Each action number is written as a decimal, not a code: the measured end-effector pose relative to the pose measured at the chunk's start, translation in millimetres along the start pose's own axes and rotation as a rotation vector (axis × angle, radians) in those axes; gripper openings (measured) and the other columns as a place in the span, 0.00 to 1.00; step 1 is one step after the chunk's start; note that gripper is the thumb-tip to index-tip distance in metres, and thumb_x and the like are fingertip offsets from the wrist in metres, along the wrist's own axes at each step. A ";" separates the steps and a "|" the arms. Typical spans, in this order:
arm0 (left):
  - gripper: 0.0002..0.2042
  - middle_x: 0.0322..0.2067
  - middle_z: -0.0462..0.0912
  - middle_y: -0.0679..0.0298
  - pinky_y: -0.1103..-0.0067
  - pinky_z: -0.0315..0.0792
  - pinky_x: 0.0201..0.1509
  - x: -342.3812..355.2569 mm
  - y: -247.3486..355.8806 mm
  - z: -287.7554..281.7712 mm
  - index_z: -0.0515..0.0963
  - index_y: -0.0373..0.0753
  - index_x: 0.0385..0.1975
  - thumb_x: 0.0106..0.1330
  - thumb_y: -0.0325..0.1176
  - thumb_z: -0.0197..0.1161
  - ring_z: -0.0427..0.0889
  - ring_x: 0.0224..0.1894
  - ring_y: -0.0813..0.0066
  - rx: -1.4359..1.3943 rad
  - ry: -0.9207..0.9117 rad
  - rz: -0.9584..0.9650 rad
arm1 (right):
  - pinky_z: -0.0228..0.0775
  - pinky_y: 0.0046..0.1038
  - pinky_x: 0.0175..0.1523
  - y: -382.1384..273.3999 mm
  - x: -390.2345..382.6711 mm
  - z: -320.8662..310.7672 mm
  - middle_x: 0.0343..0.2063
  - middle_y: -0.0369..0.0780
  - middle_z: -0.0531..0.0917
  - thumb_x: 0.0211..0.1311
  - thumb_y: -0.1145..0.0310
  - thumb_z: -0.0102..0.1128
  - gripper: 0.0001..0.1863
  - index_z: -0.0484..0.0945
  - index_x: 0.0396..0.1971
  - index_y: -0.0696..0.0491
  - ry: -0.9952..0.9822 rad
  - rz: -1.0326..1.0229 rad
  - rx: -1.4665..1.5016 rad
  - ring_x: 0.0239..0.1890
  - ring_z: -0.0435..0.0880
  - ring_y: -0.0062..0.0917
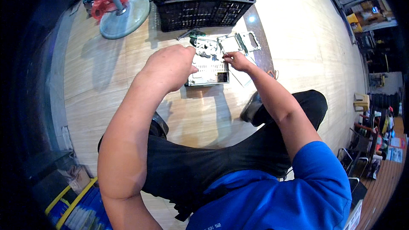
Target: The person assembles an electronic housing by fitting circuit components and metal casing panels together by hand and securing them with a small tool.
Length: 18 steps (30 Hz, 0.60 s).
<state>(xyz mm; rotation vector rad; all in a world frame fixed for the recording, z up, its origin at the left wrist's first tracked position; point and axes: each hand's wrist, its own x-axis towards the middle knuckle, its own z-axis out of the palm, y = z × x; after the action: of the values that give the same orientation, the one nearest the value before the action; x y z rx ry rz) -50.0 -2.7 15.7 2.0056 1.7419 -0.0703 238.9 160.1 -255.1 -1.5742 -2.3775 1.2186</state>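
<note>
An open metal casing [208, 73] with a slotted top and silver inner plates lies on the tiled floor in front of me. My left hand [171, 64] is at its left side with curled fingers; what they hold, if anything, is hidden. My right hand [237, 61] is at the casing's right side, finger and thumb pinched on a small thing too small to make out. Behind it lie loose silver frames [250, 40], and a small dark piece with tools [196, 34] sits at the back left.
A black plastic crate [204, 14] with a yellow tray stands behind the work. A pedestal with a round base [122, 27] and red bag is at back left. My shoes [252, 108] and knees flank the casing. Shelving, a stool [361, 102] and goods line the right.
</note>
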 end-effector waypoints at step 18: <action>0.22 0.54 0.83 0.48 0.61 0.74 0.63 -15.2 -11.1 8.3 0.77 0.37 0.58 0.68 0.39 0.67 0.81 0.58 0.48 -0.030 -0.058 -0.067 | 0.70 0.27 0.28 18.2 -41.6 25.3 0.21 0.34 0.79 0.65 0.69 0.68 0.07 0.80 0.31 0.55 -0.230 0.122 0.397 0.22 0.76 0.20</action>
<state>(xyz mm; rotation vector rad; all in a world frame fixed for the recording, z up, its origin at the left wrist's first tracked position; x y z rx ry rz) -61.2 -19.1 10.0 1.9051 1.7636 -0.1223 262.0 115.5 -268.6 -1.5342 -1.9974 1.8495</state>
